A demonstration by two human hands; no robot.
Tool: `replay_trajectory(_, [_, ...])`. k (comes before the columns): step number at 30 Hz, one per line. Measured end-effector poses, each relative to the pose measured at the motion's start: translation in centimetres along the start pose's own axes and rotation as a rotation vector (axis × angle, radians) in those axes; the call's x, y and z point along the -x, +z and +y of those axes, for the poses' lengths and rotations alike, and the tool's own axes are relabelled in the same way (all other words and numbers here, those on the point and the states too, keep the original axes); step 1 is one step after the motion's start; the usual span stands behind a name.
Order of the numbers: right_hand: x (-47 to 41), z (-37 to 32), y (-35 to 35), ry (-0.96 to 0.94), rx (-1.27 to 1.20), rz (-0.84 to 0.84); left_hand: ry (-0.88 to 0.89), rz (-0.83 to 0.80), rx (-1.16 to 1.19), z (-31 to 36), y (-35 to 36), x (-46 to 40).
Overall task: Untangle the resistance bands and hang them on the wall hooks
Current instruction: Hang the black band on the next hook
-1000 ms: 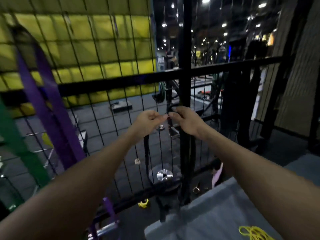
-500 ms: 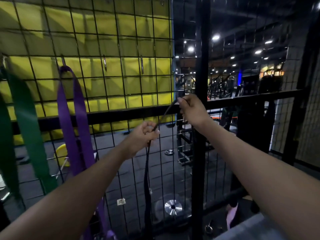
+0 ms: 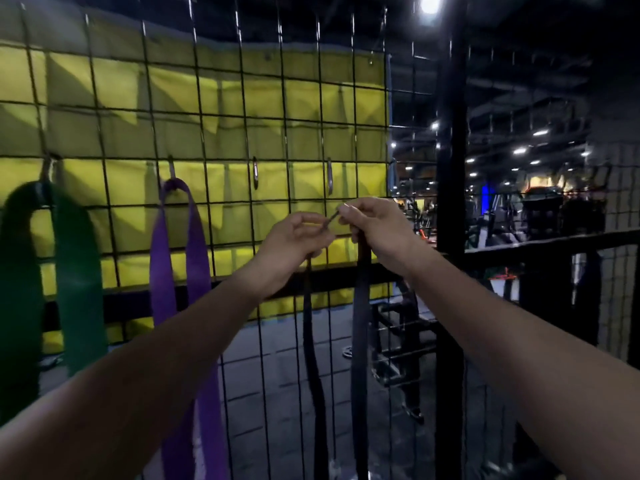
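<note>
A black resistance band (image 3: 359,341) hangs in two strands in front of the wire mesh wall (image 3: 242,98). My left hand (image 3: 294,242) and my right hand (image 3: 372,225) both pinch its top loop, held just below an empty metal hook (image 3: 329,176). Another empty hook (image 3: 255,173) is to its left. A purple band (image 3: 180,258) hangs from a hook further left. A green band (image 3: 76,271) hangs from the leftmost hook.
A thick black post (image 3: 450,202) stands just right of my hands. A black horizontal rail (image 3: 554,242) runs to the right. Behind the mesh hangs a yellow padded panel (image 3: 277,105), with gym equipment and floor below and beyond.
Both hands have risen with the black band's top, from rail height up to just under the hooks. The view has tilted upward and leftward, bringing the hooks into sight.
</note>
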State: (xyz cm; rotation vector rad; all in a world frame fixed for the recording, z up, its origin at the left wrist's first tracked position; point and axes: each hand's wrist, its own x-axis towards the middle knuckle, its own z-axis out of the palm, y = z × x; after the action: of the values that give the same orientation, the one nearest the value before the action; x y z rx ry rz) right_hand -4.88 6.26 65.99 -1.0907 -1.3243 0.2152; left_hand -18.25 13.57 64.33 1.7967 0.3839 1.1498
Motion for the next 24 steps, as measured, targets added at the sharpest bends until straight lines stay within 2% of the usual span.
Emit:
replay_trajectory(3, [-2.1,-0.1,1.9,-0.034,-0.096,0.061,-0.035,-0.015,-0.012,-1.5,-2.1,0.0])
replay_trajectory(6, [-3.8,0.1,3.4,-0.005,-0.198,0.097,0.023,0.09,0.077,-1.8,-4.6,-0.4])
replay_trajectory(8, [-4.6,0.5,4.3,0.036,-0.195,0.039,0.117,0.183,0.091,-1.1,-6.6,-1.2])
replay_trajectory(13, [-6.1,0.7,6.2,0.108,-0.173,-0.11,0.265,0.331,-0.136,0.8,-9.5,-3.6])
replay_trajectory(17, [-8.2,-0.5,7.3,0.045,-0.038,-0.106,0.344,0.398,-0.264,2.2,-10.2,-5.2])
replay_trajectory(21, [-11.2,-1.9,8.9,-0.061,0.153,-0.064,0.334,0.376,-0.449,2.4,-10.5,-5.9])
replay_trajectory(24, [-12.8,-2.3,10.2,-0.093,0.279,-0.037,0.337,0.36,-0.464,2.4,-10.9,-6.4])
